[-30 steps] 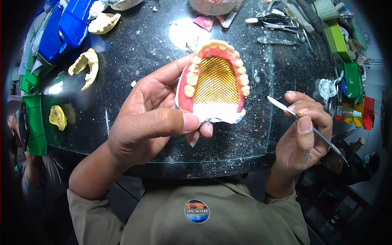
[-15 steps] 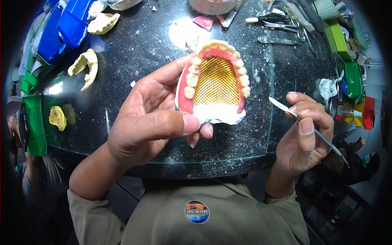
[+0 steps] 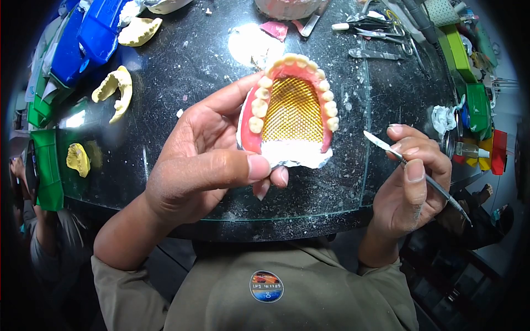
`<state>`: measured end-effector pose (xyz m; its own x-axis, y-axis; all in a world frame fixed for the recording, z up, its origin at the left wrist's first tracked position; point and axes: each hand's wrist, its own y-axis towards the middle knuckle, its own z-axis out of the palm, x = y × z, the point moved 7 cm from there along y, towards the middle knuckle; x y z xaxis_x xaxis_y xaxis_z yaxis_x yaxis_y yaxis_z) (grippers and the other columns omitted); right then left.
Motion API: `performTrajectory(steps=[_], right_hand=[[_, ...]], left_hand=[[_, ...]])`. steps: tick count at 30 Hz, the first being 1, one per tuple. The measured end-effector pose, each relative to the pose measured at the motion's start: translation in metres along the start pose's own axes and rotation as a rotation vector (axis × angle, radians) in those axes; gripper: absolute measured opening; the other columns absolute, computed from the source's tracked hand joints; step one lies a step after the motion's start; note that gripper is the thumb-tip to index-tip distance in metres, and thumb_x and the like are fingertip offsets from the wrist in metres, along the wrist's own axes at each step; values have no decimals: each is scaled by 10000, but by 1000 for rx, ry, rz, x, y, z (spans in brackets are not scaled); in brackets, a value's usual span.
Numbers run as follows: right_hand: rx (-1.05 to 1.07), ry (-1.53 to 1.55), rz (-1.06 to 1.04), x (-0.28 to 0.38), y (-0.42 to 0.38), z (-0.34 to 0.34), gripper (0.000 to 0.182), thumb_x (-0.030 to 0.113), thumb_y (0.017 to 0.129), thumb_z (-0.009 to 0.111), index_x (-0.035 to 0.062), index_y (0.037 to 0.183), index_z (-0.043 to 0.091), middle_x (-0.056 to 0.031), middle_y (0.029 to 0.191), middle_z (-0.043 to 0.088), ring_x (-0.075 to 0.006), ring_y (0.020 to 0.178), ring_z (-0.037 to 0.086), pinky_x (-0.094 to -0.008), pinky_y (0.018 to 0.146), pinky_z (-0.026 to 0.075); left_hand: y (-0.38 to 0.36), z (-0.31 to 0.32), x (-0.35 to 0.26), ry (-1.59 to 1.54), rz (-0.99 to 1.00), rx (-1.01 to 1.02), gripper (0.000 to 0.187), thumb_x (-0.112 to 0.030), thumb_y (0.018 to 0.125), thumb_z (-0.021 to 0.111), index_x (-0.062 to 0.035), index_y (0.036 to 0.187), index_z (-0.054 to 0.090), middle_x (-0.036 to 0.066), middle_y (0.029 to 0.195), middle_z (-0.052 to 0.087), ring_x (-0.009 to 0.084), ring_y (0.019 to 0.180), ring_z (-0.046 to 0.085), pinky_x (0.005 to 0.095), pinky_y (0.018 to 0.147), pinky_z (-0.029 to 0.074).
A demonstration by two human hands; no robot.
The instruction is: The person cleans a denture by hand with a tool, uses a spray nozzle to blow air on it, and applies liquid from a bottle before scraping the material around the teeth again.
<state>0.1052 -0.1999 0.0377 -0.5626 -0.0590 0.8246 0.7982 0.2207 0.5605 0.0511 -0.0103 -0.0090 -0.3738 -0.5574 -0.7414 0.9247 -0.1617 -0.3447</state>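
Note:
My left hand (image 3: 201, 149) holds a denture model (image 3: 258, 118) over the table, thumb on its near left edge and fingers behind it. The model has cream teeth set in pink wax, a gold mesh (image 3: 292, 110) across the palate and white plaster (image 3: 295, 153) at the near end. To the right, my right hand (image 3: 411, 182) pinches a thin metal carving tool (image 3: 381, 143) between thumb and fingers. The tool's pale flat tip points up and left, apart from the model. Its other end slants down to the right.
On the dark table (image 3: 182, 69) lie yellow plaster pieces (image 3: 78, 160) at the left, pink wax scraps (image 3: 275, 31) at the back, and scissors and tools (image 3: 381, 34) at the back right. Blue bins (image 3: 105, 33) and green bins (image 3: 47, 168) line the left. Another person (image 3: 52, 237) is at the far left.

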Motion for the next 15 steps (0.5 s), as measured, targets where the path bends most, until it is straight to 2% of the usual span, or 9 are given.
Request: performTrajectory(steps=[15], right_hand=[[6, 8, 0, 0, 0, 0, 107, 37, 776, 539, -33, 855, 520, -152, 747, 576, -259, 780, 590, -400, 770, 476]], left_hand=[[1, -1, 3, -44, 36, -20, 842, -74, 573, 554, 90, 1318, 199, 246, 1106, 505, 216, 798, 611, 240, 621, 533]])
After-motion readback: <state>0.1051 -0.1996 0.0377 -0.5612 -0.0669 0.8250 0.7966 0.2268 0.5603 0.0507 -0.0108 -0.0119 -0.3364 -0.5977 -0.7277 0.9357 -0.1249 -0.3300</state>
